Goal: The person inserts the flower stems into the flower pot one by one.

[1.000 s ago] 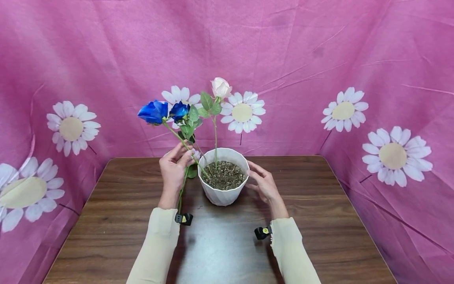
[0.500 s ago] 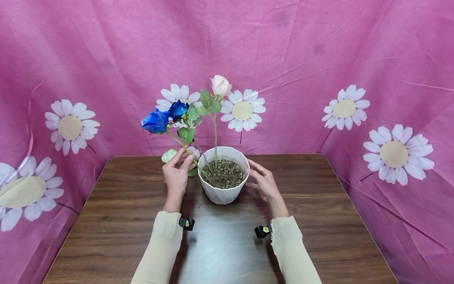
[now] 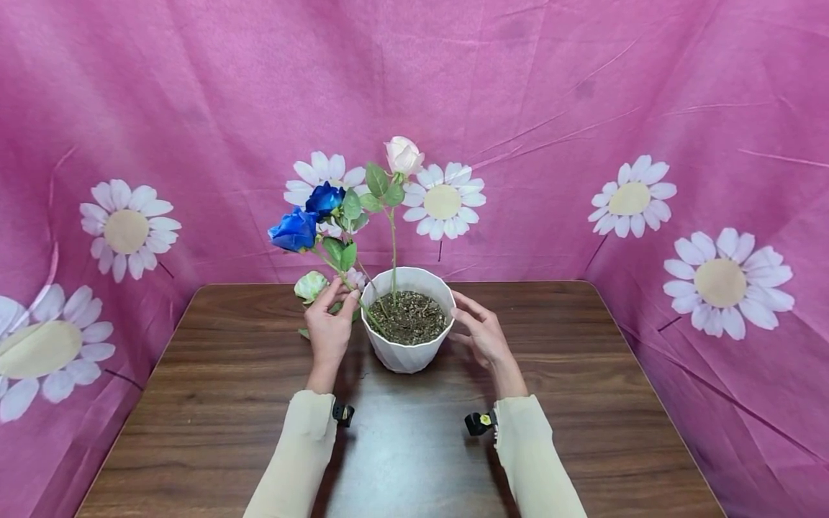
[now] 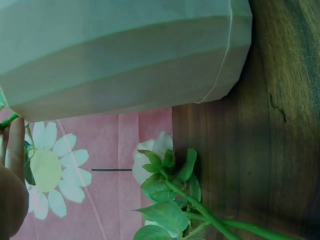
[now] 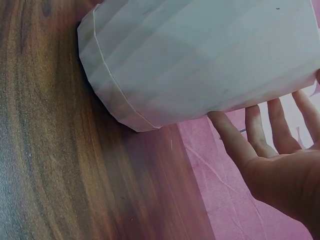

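A white faceted pot (image 3: 404,357) holds dark soil (image 3: 409,318), with a pale pink rose (image 3: 404,156) upright in it. My left hand (image 3: 329,332) pinches the green stem of a blue rose (image 3: 293,230) at the pot's left rim; the stem slants down into the soil. A second, darker blue rose (image 3: 324,201) leans left behind it, its thin stem reaching into the pot. My right hand (image 3: 486,339) rests its fingertips on the pot's right side; in the right wrist view the spread fingers (image 5: 235,137) touch the white wall.
Beyond my left hand, a pale green-white rose (image 3: 310,285) lies on the brown wooden table (image 3: 214,374). Its leaves and green stems (image 4: 215,220) show in the left wrist view. A pink cloth (image 3: 518,216) with printed daisies hangs around the table.
My left hand has moved right and slightly down with the stem, bringing the blue rose's head lower and rightward. The green-white rose has come into view. My right hand stays at the pot.
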`<state>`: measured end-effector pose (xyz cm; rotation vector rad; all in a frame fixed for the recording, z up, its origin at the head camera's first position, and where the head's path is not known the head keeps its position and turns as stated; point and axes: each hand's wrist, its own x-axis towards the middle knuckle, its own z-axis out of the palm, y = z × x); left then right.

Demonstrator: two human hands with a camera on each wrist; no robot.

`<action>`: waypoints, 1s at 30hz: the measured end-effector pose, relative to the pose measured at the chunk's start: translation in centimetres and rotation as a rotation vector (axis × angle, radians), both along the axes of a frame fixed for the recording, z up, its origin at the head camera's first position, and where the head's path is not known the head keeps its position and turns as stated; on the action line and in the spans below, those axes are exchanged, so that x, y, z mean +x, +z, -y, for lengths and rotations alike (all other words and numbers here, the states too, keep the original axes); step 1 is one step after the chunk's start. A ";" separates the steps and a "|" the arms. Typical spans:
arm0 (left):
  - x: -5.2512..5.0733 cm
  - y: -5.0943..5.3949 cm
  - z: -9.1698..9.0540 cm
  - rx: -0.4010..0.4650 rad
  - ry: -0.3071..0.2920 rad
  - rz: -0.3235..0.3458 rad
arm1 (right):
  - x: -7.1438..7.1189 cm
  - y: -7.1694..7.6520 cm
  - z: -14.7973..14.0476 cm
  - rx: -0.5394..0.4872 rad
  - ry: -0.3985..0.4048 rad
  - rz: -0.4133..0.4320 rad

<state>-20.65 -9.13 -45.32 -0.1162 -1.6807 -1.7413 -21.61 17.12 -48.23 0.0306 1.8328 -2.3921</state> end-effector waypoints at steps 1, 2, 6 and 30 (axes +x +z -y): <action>0.1 0.1 0.0 -0.019 0.001 -0.002 | 0.0 0.0 0.0 0.002 -0.002 0.000; 0.3 0.4 -0.1 -0.042 0.002 -0.003 | 0.0 0.0 0.0 0.003 -0.003 0.001; 1.3 1.9 -0.3 -0.119 0.006 0.000 | 0.1 0.0 -0.1 0.006 -0.008 0.004; 1.8 3.8 -1.2 -0.124 0.089 0.035 | 0.0 0.0 -0.1 0.004 0.002 0.004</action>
